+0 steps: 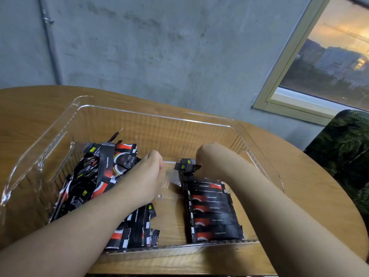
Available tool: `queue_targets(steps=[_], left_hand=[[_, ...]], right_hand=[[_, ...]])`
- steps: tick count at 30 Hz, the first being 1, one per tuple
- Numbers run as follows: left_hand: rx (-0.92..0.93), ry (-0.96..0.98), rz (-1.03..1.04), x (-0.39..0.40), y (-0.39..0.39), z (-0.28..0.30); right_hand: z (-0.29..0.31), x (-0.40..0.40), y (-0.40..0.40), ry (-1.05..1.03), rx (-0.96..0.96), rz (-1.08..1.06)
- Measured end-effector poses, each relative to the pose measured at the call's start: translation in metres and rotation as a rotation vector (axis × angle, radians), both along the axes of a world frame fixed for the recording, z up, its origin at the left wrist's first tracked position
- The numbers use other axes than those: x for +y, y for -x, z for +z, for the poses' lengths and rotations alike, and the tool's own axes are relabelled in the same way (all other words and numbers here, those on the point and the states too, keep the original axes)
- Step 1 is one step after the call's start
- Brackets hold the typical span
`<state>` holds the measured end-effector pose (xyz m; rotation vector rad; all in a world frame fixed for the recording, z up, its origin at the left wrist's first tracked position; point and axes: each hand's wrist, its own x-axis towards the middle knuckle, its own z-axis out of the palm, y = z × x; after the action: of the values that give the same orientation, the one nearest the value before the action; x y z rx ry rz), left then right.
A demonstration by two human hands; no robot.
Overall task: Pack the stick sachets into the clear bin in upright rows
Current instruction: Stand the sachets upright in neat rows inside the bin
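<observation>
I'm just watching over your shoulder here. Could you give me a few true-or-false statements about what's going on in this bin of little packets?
1. The clear bin sits on a wooden table. True.
2. The loose heap of sachets lies in the bin's right half. False: it lies in the left half; the tidy row of sachets is on the right.
3. The right hand holds a few sachets at the far end of the row. True.
4. The bin is full to the rim. False: its far part is bare.
5. The left hand rests outside the bin. False: it is inside, near the middle.
</observation>
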<state>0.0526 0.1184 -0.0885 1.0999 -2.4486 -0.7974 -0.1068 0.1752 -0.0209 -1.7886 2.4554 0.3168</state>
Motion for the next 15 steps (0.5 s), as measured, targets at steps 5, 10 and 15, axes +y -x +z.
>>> queue_targets(steps=[5, 10, 15], left_hand=[[0.003, 0.006, -0.011, 0.001, 0.0, 0.001], [-0.001, 0.008, -0.033, 0.003, -0.001, 0.004], [-0.009, 0.009, -0.055, 0.002, 0.0, 0.001]], right_hand=[[-0.005, 0.007, 0.005, -0.064, 0.063, -0.06], [-0.016, 0.016, 0.006, -0.019, 0.079, -0.037], [-0.023, 0.018, 0.007, 0.022, 0.055, -0.053]])
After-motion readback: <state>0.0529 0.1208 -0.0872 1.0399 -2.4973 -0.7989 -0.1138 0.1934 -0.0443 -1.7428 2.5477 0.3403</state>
